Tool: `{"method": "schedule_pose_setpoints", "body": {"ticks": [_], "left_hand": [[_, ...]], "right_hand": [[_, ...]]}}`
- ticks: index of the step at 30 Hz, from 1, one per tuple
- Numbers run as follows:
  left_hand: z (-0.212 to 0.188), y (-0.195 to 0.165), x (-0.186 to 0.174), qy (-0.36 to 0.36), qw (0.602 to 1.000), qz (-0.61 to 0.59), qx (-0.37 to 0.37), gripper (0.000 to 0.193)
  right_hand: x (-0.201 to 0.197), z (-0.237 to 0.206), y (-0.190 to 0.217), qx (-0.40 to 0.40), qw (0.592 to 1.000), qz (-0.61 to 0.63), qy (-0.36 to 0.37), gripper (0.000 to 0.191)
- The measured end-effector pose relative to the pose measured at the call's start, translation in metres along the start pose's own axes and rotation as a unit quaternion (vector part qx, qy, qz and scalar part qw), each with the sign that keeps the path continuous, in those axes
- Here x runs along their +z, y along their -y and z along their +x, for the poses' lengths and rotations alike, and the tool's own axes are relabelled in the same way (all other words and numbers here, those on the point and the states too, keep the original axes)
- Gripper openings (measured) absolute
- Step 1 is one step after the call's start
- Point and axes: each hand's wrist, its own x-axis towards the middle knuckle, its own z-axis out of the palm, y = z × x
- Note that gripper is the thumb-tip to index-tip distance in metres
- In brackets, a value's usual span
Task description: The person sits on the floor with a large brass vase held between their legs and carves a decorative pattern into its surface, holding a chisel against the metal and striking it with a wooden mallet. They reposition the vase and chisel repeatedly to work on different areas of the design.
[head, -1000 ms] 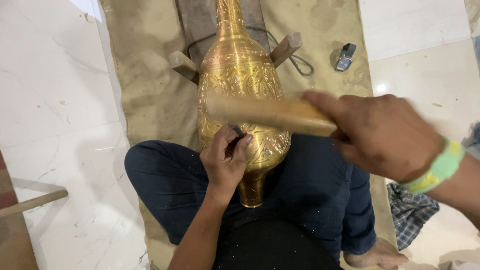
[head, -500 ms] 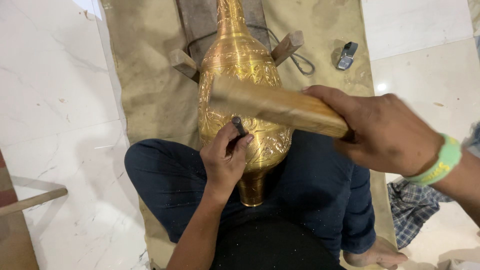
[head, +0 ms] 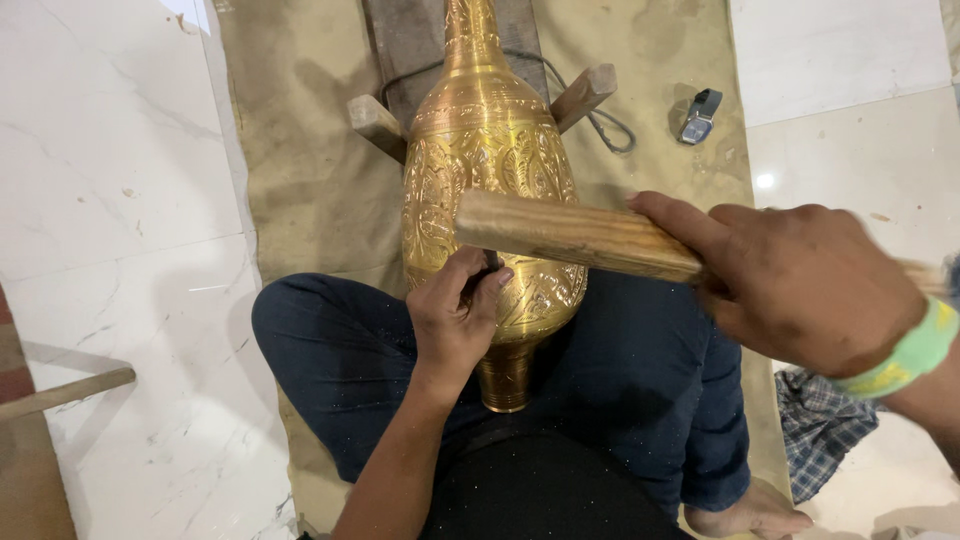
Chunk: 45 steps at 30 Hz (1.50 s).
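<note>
legs in dark blue trousers (head: 640,400) lie crossed on the floor, and a brass vase (head: 490,190) with engraved patterns rests on them, its neck pointing away. left hand (head: 455,320) has its grip pinching a small dark chisel (head: 492,262) against the vase body. right hand (head: 800,285), with a green wristband (head: 905,355), has its grip pressed together around a wooden mallet (head: 570,232) just above the chisel. further away, wooden blocks (head: 375,122) support the vase on a tan cloth (head: 300,170), with a wristwatch (head: 698,116) near.

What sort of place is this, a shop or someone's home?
Most likely a small metal-craft workshop run on the floor. An engraved brass vase rests on wooden props over a dusty cloth, and the right hand swings a wooden mallet.
</note>
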Motion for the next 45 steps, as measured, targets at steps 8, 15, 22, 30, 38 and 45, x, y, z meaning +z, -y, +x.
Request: {"method": "schedule_pose_setpoints", "body": {"ticks": [8, 15, 22, 30, 38, 45], "left_hand": [[0.002, -0.002, 0.002, -0.008, 0.999, -0.022, 0.03, 0.035], [0.003, -0.004, 0.004, -0.006, 1.0, -0.005, 0.013, 0.03], [0.004, -0.009, 0.005, -0.009, 1.0, -0.014, 0.02, 0.035], [0.0, -0.008, 0.016, -0.075, 0.996, -0.048, -0.024, 0.038], [-0.001, 0.0, 0.017, -0.053, 0.996, -0.029, -0.058, 0.029], [0.032, 0.018, -0.013, 0.162, 0.981, -0.108, -0.009, 0.043]], "right_hand": [[0.004, 0.0, -0.005, -0.042, 0.998, 0.022, -0.038, 0.093], [0.015, 0.0, -0.015, 0.003, 0.999, -0.031, -0.019, 0.094], [0.004, -0.001, -0.006, -0.014, 0.999, 0.005, -0.043, 0.099], [-0.017, 0.006, 0.0, -0.006, 0.997, 0.039, -0.072, 0.094], [-0.025, 0.009, 0.008, 0.069, 0.985, -0.157, 0.01, 0.09], [0.084, 0.003, -0.031, -0.034, 0.923, 0.264, -0.278, 0.079]]}}
